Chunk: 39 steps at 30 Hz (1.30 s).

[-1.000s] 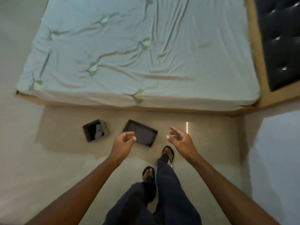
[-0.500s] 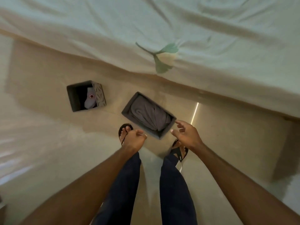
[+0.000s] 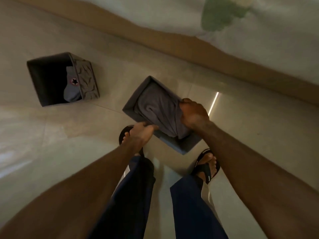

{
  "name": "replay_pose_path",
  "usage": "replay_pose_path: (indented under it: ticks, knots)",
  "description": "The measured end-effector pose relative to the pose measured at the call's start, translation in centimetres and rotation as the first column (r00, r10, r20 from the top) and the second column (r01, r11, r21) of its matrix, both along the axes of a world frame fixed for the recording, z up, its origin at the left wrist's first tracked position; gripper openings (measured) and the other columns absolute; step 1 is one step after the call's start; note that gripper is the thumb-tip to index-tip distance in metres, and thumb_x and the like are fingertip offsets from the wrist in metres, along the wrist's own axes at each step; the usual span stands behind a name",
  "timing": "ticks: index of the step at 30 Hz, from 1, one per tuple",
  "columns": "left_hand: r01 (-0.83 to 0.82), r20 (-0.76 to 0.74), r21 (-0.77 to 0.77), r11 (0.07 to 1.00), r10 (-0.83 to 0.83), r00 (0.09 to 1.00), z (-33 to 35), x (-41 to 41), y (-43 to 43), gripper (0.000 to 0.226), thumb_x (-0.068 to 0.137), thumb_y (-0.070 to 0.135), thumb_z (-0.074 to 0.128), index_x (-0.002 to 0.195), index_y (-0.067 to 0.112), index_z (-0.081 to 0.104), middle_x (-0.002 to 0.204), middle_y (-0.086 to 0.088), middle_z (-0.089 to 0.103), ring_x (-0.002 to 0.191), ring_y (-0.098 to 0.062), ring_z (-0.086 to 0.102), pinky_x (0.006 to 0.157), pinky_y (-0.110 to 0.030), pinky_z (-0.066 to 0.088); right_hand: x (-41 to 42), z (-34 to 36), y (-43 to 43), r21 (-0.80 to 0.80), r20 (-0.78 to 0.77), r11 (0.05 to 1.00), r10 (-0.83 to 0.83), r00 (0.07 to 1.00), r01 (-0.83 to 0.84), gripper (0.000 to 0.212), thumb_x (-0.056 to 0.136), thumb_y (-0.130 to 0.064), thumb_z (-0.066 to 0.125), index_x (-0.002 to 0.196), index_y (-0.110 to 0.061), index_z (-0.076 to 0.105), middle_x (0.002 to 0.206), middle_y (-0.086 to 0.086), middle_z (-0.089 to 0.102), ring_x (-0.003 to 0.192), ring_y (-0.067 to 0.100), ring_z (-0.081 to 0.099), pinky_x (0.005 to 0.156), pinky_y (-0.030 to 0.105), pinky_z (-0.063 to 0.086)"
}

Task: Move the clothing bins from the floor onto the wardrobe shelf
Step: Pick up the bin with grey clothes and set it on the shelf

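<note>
A long grey fabric bin [image 3: 133,107] holding folded grey cloth [image 3: 158,109] lies on the tiled floor just in front of my feet. My left hand [image 3: 140,133] grips its near-left rim. My right hand [image 3: 194,114] is closed over its right rim, fingers reaching inside against the cloth. A second, square dark bin [image 3: 86,78] stands apart to the left, with a grey garment bearing a star badge [image 3: 73,85] inside. Whether the long bin is off the floor I cannot tell.
The bed's wooden base [image 3: 189,47] and pale sheet [image 3: 259,35] run across the top, close behind the bins. My sandalled feet [image 3: 208,165] stand right below the long bin. Bare tiled floor [image 3: 34,144] spreads to the left and right.
I have bent much lower toward the floor. Both hands, free and apart before, have come down and closed on the long bin's rims.
</note>
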<state>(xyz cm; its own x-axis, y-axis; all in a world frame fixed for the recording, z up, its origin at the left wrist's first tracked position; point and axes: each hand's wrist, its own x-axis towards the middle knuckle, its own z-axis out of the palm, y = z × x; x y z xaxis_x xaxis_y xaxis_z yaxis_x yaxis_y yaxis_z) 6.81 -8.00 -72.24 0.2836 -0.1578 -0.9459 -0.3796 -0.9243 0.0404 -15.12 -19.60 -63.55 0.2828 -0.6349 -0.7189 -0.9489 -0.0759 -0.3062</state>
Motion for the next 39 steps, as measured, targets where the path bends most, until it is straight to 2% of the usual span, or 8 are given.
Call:
replay_pose_path:
  ticks: [3,5,9,16,22,29,34,39]
  knots:
    - [-0.072,-0.096,-0.058,0.996,0.066,0.993,3.7,-0.2,-0.5,0.054,0.045,0.075,0.071,0.096,0.058,0.064,0.116,0.005,0.066,0.114,-0.03,0.058,0.09,-0.058,0.049,-0.7,1.6,1.1,-0.007,0.051,0.994,-0.111,0.993,0.111,0.033,0.085,-0.011,0.048,0.116,-0.005,0.057,0.121,0.017,0.054,0.105,0.04,0.058,0.085,0.04,0.047]
    - [-0.084,-0.107,-0.122,0.989,0.071,0.992,10.1,-1.3,-2.2,0.047,0.056,0.064,0.074,0.101,0.053,0.065,0.112,0.0,0.07,0.108,-0.037,0.062,0.089,-0.061,0.051,-1.6,4.2,2.0,-0.013,0.065,0.986,-0.162,0.985,0.164,0.032,0.079,-0.01,0.051,0.11,-0.007,0.059,0.115,0.016,0.057,0.101,0.041,0.06,0.082,0.039,0.049]
    - [-0.003,-0.09,-0.261,0.965,-0.022,0.996,21.9,-3.7,-5.0,0.062,0.08,0.03,0.071,0.139,0.026,0.05,0.114,0.005,0.063,0.101,-0.025,0.063,0.09,-0.036,0.052,-4.0,11.6,4.2,-0.037,0.113,0.962,-0.264,0.958,0.269,0.022,0.076,-0.009,0.059,0.097,-0.011,0.065,0.101,0.009,0.062,0.087,0.034,0.063,0.07,0.032,0.049]
    - [0.263,-0.088,-0.368,0.892,-0.315,0.945,39.8,-7.4,-7.4,0.068,0.087,0.03,0.066,0.148,0.027,0.037,0.147,-0.004,0.047,0.131,-0.022,0.046,0.108,-0.033,0.04,-9.0,30.0,8.9,-0.08,0.212,0.87,-0.462,0.861,0.486,0.013,0.078,0.0,0.048,0.074,-0.009,0.056,0.076,0.004,0.056,0.072,0.025,0.059,0.06,0.027,0.036]
    - [0.418,-0.02,-0.534,0.735,-0.505,0.863,53.9,-13.6,-6.7,0.066,0.087,0.025,0.064,0.147,0.029,0.037,0.149,0.0,0.045,0.134,-0.021,0.045,0.11,-0.037,0.038,-14.5,43.6,12.9,-0.11,0.261,0.743,-0.619,0.741,0.66,0.044,0.086,0.0,0.046,0.124,-0.014,0.064,0.101,0.008,0.068,0.092,0.024,0.064,0.081,0.032,0.053]
    - [0.56,0.008,-0.641,0.525,-0.725,0.689,66.1,-21.9,-3.0,0.062,0.086,0.015,0.063,0.142,0.035,0.044,0.129,0.0,0.063,0.106,-0.017,0.064,0.09,-0.04,0.056,-22.1,56.2,20.6,-0.201,0.269,0.559,-0.758,0.594,0.804,0.045,0.089,0.0,0.046,0.131,-0.01,0.057,0.111,0.013,0.069,0.095,0.026,0.065,0.08,0.02,0.043]
    - [0.588,-0.026,-0.704,0.398,-0.842,0.539,70.9,-28.5,-0.6,0.062,0.086,0.001,0.061,0.141,0.024,0.046,0.121,-0.003,0.067,0.09,-0.01,0.066,0.082,-0.032,0.059,-25.9,61.2,27.2,-0.26,0.273,0.375,-0.855,0.44,0.89,0.041,0.091,-0.001,0.047,0.129,-0.008,0.059,0.117,0.014,0.069,0.103,0.029,0.065,0.089,0.03,0.05]
    - [0.637,0.007,-0.747,0.189,-0.956,0.293,72.7,-34.1,0.3,0.065,0.082,-0.003,0.064,0.141,0.019,0.047,0.129,-0.005,0.062,0.096,-0.011,0.059,0.084,-0.029,0.055,-26.6,63.8,32.1,-0.264,0.292,0.083,-0.943,0.162,0.961,0.041,0.09,0.0,0.048,0.129,-0.008,0.059,0.127,0.011,0.064,0.115,0.025,0.061,0.098,0.026,0.045]
